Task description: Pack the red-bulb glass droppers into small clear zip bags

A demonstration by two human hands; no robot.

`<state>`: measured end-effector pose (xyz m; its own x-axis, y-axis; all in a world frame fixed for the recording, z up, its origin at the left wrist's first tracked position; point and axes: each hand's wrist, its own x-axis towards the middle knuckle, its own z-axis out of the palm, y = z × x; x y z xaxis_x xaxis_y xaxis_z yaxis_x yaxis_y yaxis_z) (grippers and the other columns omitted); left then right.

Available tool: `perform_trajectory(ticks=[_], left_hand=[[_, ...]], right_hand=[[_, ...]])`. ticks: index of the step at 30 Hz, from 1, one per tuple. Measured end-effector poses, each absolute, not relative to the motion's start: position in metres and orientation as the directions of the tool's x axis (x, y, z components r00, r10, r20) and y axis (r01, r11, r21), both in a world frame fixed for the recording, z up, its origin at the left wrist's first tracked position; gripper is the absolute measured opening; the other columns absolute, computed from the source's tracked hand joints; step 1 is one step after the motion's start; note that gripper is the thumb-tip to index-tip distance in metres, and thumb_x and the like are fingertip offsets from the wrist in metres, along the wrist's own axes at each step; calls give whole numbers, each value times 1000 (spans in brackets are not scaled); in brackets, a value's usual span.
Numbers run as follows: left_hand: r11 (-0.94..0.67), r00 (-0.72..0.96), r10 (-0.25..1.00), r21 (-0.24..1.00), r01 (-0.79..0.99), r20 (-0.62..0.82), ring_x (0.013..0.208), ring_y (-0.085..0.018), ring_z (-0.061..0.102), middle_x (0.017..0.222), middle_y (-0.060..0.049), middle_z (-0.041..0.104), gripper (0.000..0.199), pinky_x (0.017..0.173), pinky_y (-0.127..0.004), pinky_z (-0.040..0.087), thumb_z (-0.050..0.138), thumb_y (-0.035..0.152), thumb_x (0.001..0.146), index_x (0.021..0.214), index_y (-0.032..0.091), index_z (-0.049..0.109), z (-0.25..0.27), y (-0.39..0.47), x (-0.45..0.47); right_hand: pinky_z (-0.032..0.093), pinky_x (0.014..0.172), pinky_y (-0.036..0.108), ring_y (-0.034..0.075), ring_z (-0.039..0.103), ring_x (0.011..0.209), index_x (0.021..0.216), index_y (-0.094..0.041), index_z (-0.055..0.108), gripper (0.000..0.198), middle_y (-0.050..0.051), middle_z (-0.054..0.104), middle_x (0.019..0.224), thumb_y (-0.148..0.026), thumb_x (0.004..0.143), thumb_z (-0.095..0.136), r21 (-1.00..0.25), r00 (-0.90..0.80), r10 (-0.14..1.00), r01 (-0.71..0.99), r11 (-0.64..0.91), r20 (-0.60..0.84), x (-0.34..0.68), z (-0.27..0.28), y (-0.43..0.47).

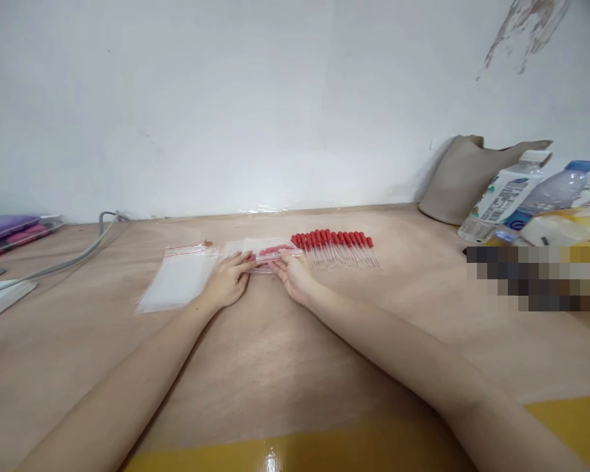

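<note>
My forearms (140,377) reach over the table (260,373) to a plastic bag (274,251), left hand (231,278) and right hand (297,276) touching it, though whether they're pinching I can't tell.

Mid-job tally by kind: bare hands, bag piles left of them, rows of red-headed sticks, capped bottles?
Left hand and right hand: 2
Pile of bags: 1
Row of red-headed sticks: 1
White-capped bottle and blue-capped bottle: 2
Total: 6
</note>
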<state>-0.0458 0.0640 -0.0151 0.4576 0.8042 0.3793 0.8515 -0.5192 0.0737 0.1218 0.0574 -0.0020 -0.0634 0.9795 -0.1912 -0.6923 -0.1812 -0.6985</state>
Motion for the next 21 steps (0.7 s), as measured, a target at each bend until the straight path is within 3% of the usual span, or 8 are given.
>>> perform_trajectory(ticks=[4, 6, 8, 11, 14, 18, 20, 21], left_hand=[[-437, 370, 825, 67, 897, 426, 122, -21, 42, 127, -5, 52, 46, 103, -38, 31, 37, 17, 76, 119, 18, 54, -16, 63, -49], [-361, 275, 832, 94, 928, 481, 117, -23, 45, 121, -9, 55, 48, 102, -38, 32, 37, 15, 75, 120, 13, 50, -14, 59, -47], [-268, 160, 825, 128, 955, 542, 117, -26, 44, 118, -13, 54, 44, 101, -43, 30, 35, 15, 77, 119, 11, 49, -10, 54, -46], [-103, 0, 808, 142, 985, 589, 125, -33, 33, 126, -16, 48, 41, 103, -53, 19, 33, 23, 84, 121, 12, 47, -3, 49, -49], [120, -165, 841, 119, 986, 515, 130, -41, 20, 135, -23, 36, 47, 100, -62, 12, 32, 32, 88, 127, 7, 41, 1, 54, -65], [269, -304, 875, 144, 952, 376, 124, -55, 20, 129, -41, 30, 54, 87, -72, 19, 43, 31, 86, 121, -10, 41, -4, 71, -98], [182, -225, 913, 154, 971, 340, 114, -54, 37, 119, -38, 43, 42, 80, -71, 29, 46, 26, 86, 112, -7, 49, -9, 77, -112], [88, -138, 933, 159, 983, 332, 110, -47, 45, 117, -31, 48, 37, 81, -66, 35, 47, 25, 87, 111, -2, 51, -12, 78, -117]], right_hand=[[56, 71, 29, 12, 64, 77, 88, -18, 49, 12, 5, 63, 79, -16, 90, 38, -728, -252, 909, -545, -416, -331, 122, -5, 59], [56, 65, 28, 14, 64, 70, 83, -14, 52, 12, 7, 62, 72, -17, 88, 43, -768, -423, 821, -346, -538, -385, 134, -4, 55], [55, 63, 26, 13, 64, 65, 77, -12, 54, 10, 6, 61, 67, -17, 84, 50, -835, -538, 757, -165, -525, -370, 148, -3, 47], [53, 63, 24, 10, 61, 59, 71, -13, 55, 8, 3, 60, 65, -17, 79, 58, -950, -554, 806, -80, -301, -208, 171, -6, 30], [48, 54, 24, 9, 55, 51, 74, -16, 55, 9, 0, 59, 65, -24, 78, 56, -997, -422, 906, 83, 10, -26, 196, -16, 17], [42, 55, 25, 12, 51, 56, 79, -18, 60, 15, 1, 58, 65, -32, 78, 53, -808, -120, 911, 426, 407, 396, 236, -27, 18], [41, 59, 26, 14, 52, 60, 80, -19, 62, 19, 2, 58, 66, -34, 78, 50, -664, -22, 855, 620, 419, 519, 257, -27, 26], [41, 62, 27, 15, 53, 65, 82, -20, 62, 20, 4, 59, 71, -34, 79, 49, -615, 33, 832, 690, 382, 553, 267, -26, 31]])
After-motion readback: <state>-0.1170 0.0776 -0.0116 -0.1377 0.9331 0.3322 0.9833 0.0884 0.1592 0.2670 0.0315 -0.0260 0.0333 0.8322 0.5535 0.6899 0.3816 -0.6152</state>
